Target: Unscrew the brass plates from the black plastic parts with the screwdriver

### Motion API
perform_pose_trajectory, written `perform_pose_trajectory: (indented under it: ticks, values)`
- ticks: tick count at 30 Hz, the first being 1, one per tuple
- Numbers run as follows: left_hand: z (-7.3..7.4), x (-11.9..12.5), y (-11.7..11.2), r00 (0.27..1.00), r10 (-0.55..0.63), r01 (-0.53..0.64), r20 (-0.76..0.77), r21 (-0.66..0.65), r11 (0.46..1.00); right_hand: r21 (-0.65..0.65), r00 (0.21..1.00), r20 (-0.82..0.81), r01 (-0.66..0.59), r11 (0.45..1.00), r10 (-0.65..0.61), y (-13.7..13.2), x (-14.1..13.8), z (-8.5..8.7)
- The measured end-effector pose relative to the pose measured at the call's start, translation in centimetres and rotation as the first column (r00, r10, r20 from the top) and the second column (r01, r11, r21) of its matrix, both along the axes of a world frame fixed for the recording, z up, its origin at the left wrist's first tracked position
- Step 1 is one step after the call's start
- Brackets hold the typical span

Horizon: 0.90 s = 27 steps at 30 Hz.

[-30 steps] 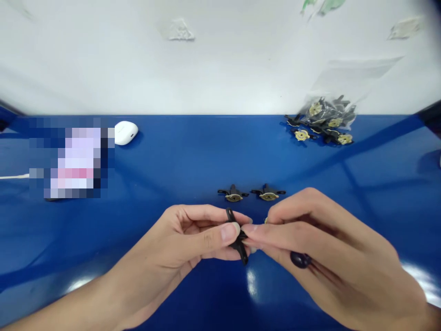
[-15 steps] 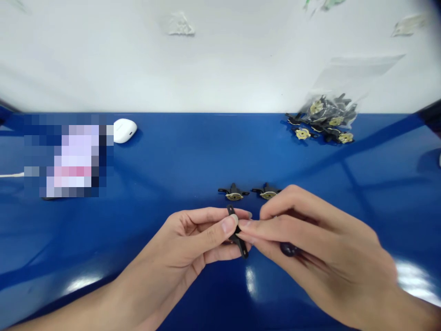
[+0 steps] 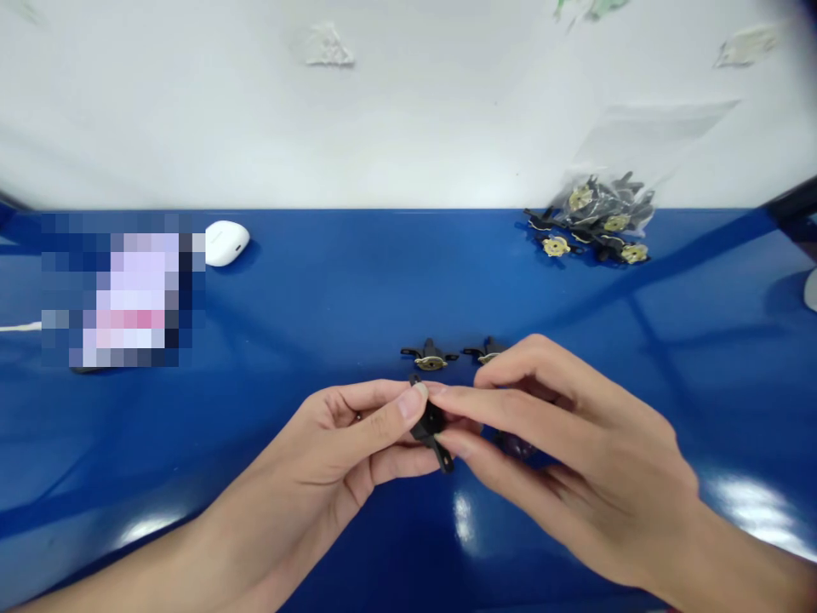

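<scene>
Between the thumb and fingers of my left hand (image 3: 357, 443) is a small black plastic bracket (image 3: 432, 430) with a slotted tab at each end, held tilted. My right hand (image 3: 562, 443) pinches the bracket's right side with its fingertips. Something dark and rounded (image 3: 517, 444) shows partly beneath the right fingers; its kind is hidden. Just beyond the hands, two similar black parts with brass-coloured discs rest on the blue table: one part (image 3: 430, 356) fully seen, another part (image 3: 486, 351) partly covered by my right hand.
At the back right, several such parts (image 3: 557, 247) lie by a clear plastic bag (image 3: 616, 204) holding more. A white rounded case (image 3: 226, 243) and a blurred-out phone-like object (image 3: 137, 298) are at the left. A white wall (image 3: 414, 128) rises behind the table (image 3: 319, 289).
The bracket has turned in my fingers, showing more of its broad body. My right fingertips have spread slightly around it, and both hands sit a little further left.
</scene>
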State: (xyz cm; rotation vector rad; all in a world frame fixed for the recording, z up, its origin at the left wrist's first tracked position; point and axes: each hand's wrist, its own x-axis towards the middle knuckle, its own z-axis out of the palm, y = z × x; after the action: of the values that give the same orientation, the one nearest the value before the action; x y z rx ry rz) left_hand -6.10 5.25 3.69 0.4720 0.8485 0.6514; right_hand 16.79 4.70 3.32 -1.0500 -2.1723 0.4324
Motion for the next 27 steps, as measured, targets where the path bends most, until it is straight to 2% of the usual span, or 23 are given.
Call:
perform_pose_trajectory:
  ticks: [5, 12, 20, 27]
  values:
    - [0.57, 0.20, 0.30, 0.997, -0.062, 0.063, -0.048, 0.031, 0.998, -0.067, 0.990, -0.083, -0.122, 0.990, 0.116, 0.22, 0.50, 0.02]
    - [0.39, 0.06, 0.46, 0.988, -0.149, 0.150, -0.048, 0.010, 0.989, -0.242, 0.984, -0.097, -0.167, 0.956, 0.147, -0.03, 0.78, 0.30]
    - [0.41, -0.19, 0.59, 0.992, -0.123, 0.122, 0.012, 0.055, 0.991, -0.268, 0.988, -0.130, -0.114, 0.957, 0.082, 0.25, 0.82, 0.22]
    - [0.13, -0.43, 0.77, 0.997, -0.053, 0.053, -0.058, 0.008, 0.999, -0.245, 0.986, -0.161, 0.009, 0.969, -0.050, -0.13, 1.04, 0.05]
